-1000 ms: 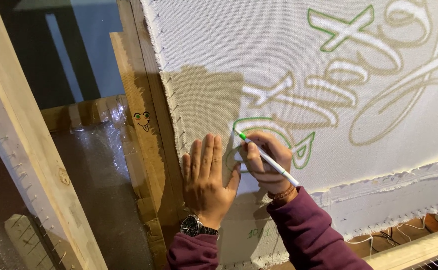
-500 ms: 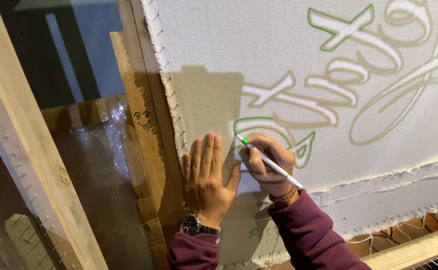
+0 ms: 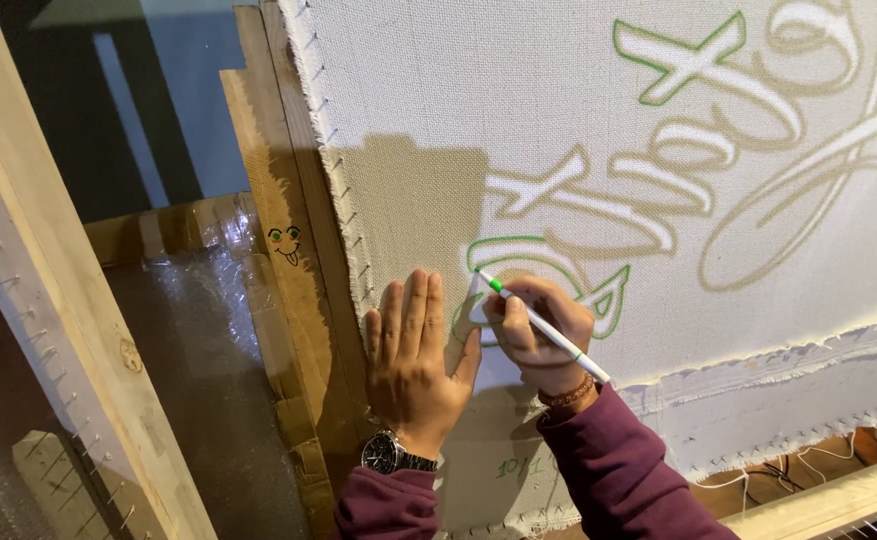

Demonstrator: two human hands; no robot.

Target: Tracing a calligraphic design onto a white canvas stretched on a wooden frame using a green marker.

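At the far left a pale wooden beam [image 3: 58, 330] slants down the view, studded with small nails. Beside it, clear bubble wrap [image 3: 198, 330] covers a brown board. Next comes an upright wooden frame post [image 3: 278, 200], and on it sits a tiny drawn face [image 3: 285, 243] in green and red with its tongue out. The cream woven cloth [image 3: 478, 100] is stretched over this frame, its frayed left edge hooked along the post.

The left hand [image 3: 413, 355] lies flat on the cloth, fingers straight and close together, palm pressed down, with a dark wristwatch [image 3: 388, 455] above a maroon sleeve. Just right of it, the right hand [image 3: 538, 335] is curled around a white marker pen [image 3: 543, 325] with a green tip, pinching it between thumb and fingers. The tip touches the cloth at a green outlined letter shape [image 3: 548, 270]. Further right, pale looping script [image 3: 758, 150] runs across the cloth, one cross-shaped letter [image 3: 683, 60] at the top outlined in green.
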